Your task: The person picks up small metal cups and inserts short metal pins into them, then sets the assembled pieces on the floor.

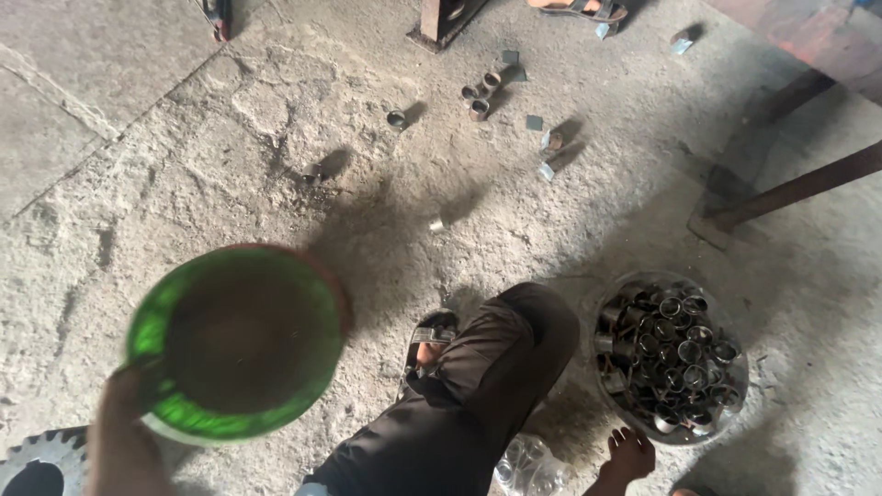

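My left hand (119,445) grips the rim of a round green bowl (234,342), held up off the concrete floor at the lower left; its inside looks dark and blurred. My right hand (629,455) is low at the bottom edge with its fingers apart and nothing in it. It rests just below a clear round basin (730,409) heaped with several short metal rings (675,354). My bent leg in dark trousers (487,386) and a sandalled foot (432,347) lie between the two hands.
Loose metal rings (482,92) and small metal pieces (549,156) lie scattered on the rough floor. A toothed gear (37,464) sits at the bottom left, a clear bag of rings (528,468) by my leg. Rusty bars (799,188) slant at right. Another person's sandalled foot (583,9) is at top.
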